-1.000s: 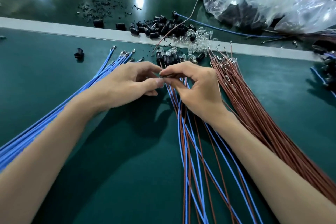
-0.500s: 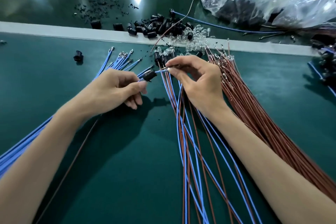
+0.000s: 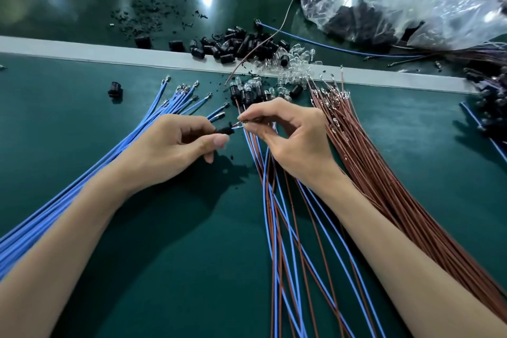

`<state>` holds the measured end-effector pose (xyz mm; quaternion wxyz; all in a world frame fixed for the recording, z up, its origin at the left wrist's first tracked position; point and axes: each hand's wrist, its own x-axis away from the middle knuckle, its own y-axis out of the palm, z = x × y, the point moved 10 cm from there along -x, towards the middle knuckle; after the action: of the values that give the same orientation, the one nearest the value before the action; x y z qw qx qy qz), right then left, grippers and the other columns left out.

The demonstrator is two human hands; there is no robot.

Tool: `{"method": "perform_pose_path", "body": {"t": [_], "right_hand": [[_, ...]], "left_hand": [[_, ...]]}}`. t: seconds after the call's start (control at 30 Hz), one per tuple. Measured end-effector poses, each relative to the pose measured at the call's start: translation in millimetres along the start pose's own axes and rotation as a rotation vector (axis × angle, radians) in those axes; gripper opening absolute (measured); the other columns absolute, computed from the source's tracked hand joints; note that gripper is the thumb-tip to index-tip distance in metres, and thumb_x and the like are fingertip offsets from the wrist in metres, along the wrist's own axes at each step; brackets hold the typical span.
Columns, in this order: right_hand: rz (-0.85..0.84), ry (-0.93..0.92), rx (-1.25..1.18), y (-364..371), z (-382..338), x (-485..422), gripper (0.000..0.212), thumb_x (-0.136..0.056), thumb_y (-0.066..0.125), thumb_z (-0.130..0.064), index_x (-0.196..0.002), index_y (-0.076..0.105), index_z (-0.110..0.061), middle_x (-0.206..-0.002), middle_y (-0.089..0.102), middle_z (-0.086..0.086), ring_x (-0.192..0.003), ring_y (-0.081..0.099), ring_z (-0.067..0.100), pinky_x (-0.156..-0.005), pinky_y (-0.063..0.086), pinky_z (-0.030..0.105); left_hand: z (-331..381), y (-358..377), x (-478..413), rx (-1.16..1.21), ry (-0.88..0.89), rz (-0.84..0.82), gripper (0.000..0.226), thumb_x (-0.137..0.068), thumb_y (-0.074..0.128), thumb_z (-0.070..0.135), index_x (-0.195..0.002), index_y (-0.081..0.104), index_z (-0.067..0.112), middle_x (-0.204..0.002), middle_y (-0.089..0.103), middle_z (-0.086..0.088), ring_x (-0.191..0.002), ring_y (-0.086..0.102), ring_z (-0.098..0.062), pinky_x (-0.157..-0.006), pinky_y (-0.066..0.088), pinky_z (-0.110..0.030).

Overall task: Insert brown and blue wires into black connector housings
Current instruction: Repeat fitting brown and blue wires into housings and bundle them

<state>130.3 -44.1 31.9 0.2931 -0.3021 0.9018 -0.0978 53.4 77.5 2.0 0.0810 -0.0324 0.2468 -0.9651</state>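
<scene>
Half a second ago my hands were apart, with a clear gap between them; now they sit closer, my left hand (image 3: 170,148) lower on the green mat (image 3: 164,255) and my right hand (image 3: 290,140) drawn in toward it. My left thumb and forefinger are curled round the black connector housing (image 3: 224,129), which pokes out to the right past my fingertips, above the mat, between my two hands. My other left fingers are folded under, holding nothing that I can see. My right thumb and forefinger pinch the wire ends (image 3: 238,126), whose metal tips point at the housing's mouth and all but touch it; whether they are in the housing I cannot tell, as the tips are tiny and blurred. I see blue and brown there, but not how many wires I pinch, for my right palm covers where they run down into the mixed wires (image 3: 277,228) below it. The blue wires (image 3: 115,151) fan out under my left wrist, and the brown wires (image 3: 384,173) lie beside my right arm, both cut off at the picture's edge.
</scene>
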Motion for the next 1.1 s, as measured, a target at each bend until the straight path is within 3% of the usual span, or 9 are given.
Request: {"method": "perform_pose_path", "body": {"t": [0.13, 0.33, 0.67, 0.8, 0.93, 1.1], "right_hand": [[-0.026, -0.010, -0.015, 3, 0, 1, 0.015, -0.077, 0.074, 0.003, -0.092, 0.072, -0.001, -0.089, 0.071, 0.007, -0.080, 0.068, 0.013, -0.078, 0.053, 0.022], [-0.013, 0.009, -0.062, 2, 3, 0, 0.016, -0.076, 0.074, 0.003, -0.092, 0.072, -0.001, -0.088, 0.071, 0.007, -0.080, 0.068, 0.014, -0.079, 0.055, 0.025], [-0.078, 0.068, -0.230, 6, 6, 0, 0.023, -0.072, 0.076, 0.004, -0.093, 0.071, -0.005, -0.084, 0.070, 0.005, -0.079, 0.067, 0.008, -0.077, 0.051, 0.018], [-0.209, -0.125, -0.010, 17, -15, 1, 0.032, -0.070, 0.081, -0.008, -0.100, 0.071, 0.000, -0.095, 0.070, 0.009, -0.087, 0.067, 0.015, -0.082, 0.052, 0.022], [-0.289, -0.185, 0.099, 28, -22, 3, 0.024, -0.074, 0.079, -0.008, -0.095, 0.073, 0.000, -0.082, 0.073, 0.006, -0.067, 0.065, 0.008, -0.066, 0.054, 0.019], [-0.293, -0.089, 0.103, 19, -17, 0, 0.013, -0.079, 0.076, -0.010, -0.089, 0.074, -0.002, -0.072, 0.072, 0.004, -0.059, 0.067, 0.013, -0.057, 0.055, 0.031]], "left_hand": [[4, -4, -1, 0.021, 0.026, 0.108, 0.022, -0.071, 0.066, 0.039, -0.075, 0.065, 0.017, -0.060, 0.063, 0.007, -0.054, 0.051, 0.001, -0.055, 0.038, -0.008], [-4, 0, -3, 0.117, -0.063, 0.013, 0.034, -0.078, 0.055, 0.043, -0.079, 0.069, 0.012, -0.063, 0.067, 0.001, -0.048, 0.052, -0.005, -0.048, 0.039, -0.009], [-5, 10, -3, 0.253, -0.073, -0.030, 0.028, -0.076, 0.060, 0.041, -0.071, 0.069, 0.016, -0.058, 0.065, 0.001, -0.046, 0.052, -0.005, -0.044, 0.037, -0.010], [-2, 22, -2, 0.312, -0.092, -0.154, 0.022, -0.080, 0.058, 0.032, -0.069, 0.071, 0.018, -0.063, 0.067, 0.000, -0.049, 0.053, -0.004, -0.047, 0.039, -0.010], [-1, 31, 0, 0.320, -0.131, -0.210, 0.021, -0.083, 0.055, 0.027, -0.070, 0.066, 0.016, -0.061, 0.065, 0.002, -0.051, 0.053, -0.004, -0.049, 0.039, -0.009], [-3, 32, -2, 0.316, -0.178, -0.213, 0.026, -0.080, 0.054, 0.034, -0.072, 0.064, 0.011, -0.053, 0.057, 0.004, -0.049, 0.049, -0.004, -0.049, 0.041, -0.011]]}}
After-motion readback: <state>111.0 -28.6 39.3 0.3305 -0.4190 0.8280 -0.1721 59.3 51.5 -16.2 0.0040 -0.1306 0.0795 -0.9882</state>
